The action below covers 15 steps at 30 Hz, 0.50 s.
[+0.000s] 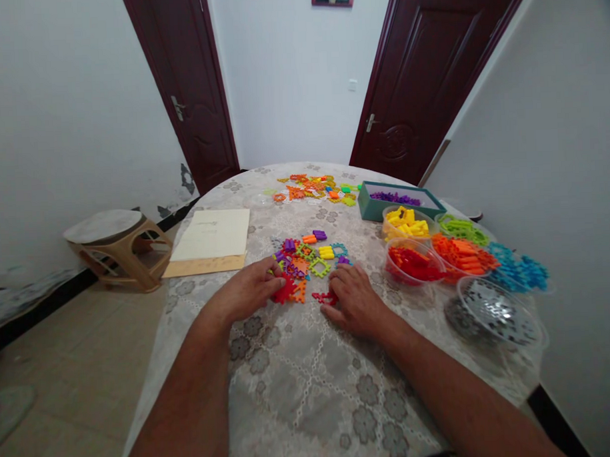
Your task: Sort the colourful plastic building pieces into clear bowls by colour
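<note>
In the middle of the table lies a small pile of colourful plastic building pieces [302, 252], some with toothed edges. My left hand [252, 288] is at the pile's left side, thumb and fingers closed on a red toothed piece [286, 290]. An orange toothed piece [300, 292] lies right beside it. At the pile's right, my right hand [356, 299] rests low on the cloth with curled fingers over another red piece [322, 298], whose left end sticks out. The fingers hide the rest of that piece. Purple and yellow pieces [326, 252] lie just beyond my hands.
Clear tubs of yellow [407, 223], red [413, 261], orange, green, blue and grey pieces [498, 308] stand on the right, by a green box [372, 208] of purple ones. More pieces [313, 187] lie at the far edge. Paper [215, 231] lies left; a stool [120, 245] stands beyond.
</note>
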Tool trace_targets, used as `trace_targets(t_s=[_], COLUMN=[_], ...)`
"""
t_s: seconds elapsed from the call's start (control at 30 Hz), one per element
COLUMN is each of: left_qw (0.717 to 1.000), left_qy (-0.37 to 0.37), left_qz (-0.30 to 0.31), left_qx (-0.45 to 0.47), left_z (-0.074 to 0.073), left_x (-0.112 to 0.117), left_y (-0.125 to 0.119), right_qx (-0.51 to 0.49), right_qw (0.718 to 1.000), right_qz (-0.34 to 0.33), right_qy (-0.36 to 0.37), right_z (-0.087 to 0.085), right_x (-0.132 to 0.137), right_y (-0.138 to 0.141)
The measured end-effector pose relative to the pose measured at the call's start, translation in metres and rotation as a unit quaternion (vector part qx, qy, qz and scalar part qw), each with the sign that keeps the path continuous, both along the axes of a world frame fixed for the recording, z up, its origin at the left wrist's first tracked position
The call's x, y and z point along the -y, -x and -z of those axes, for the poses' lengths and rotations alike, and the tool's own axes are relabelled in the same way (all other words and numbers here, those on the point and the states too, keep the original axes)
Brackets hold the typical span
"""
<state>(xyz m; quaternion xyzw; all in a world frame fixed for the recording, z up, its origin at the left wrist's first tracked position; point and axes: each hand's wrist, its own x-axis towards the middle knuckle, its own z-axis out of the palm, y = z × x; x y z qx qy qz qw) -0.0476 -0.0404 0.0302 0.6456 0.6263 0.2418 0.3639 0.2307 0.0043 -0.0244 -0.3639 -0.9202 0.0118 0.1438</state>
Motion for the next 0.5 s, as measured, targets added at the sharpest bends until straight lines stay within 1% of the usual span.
trace_targets(t_s=[0.17, 0.27, 0.33, 0.4, 0.43, 0.47, 0.5], left_qw=[0.999, 0.997, 0.995, 0.994, 0.992, 0.991, 0.989], left_qy=[-0.022, -0.016, -0.02, -0.031, -0.036, -0.041, -0.042], left_qz=[-0.032, -0.03, -0.031, -0.038, -0.043, -0.048, -0.051], left_qx=[0.037, 0.074, 0.088, 0.101, 0.111, 0.122, 0.133], left_z=[-0.012, -0.01, -0.003, 0.008, 0.013, 0.018, 0.021], left_x=[0.003, 0.001, -0.002, -0.007, -0.01, -0.012, -0.014], left_y=[-0.007, -0.015, -0.021, -0.026, -0.028, -0.031, -0.033], right_qx=[0.039, 0.002, -0.059, -0.148, -0.203, -0.262, -0.318], right_qw=[0.998, 0.995, 0.987, 0.972, 0.959, 0.939, 0.912], right_qz=[0.005, 0.014, 0.003, -0.009, -0.009, -0.003, 0.007], right_qy=[0.045, 0.102, 0.147, 0.18, 0.196, 0.222, 0.258], right_z=[-0.011, -0.013, -0.011, -0.007, -0.005, -0.002, 0.0], right_x=[0.008, 0.008, 0.006, 0.004, 0.002, 0.001, 0.0], right_y=[0.002, 0.001, 0.003, 0.005, 0.007, 0.009, 0.011])
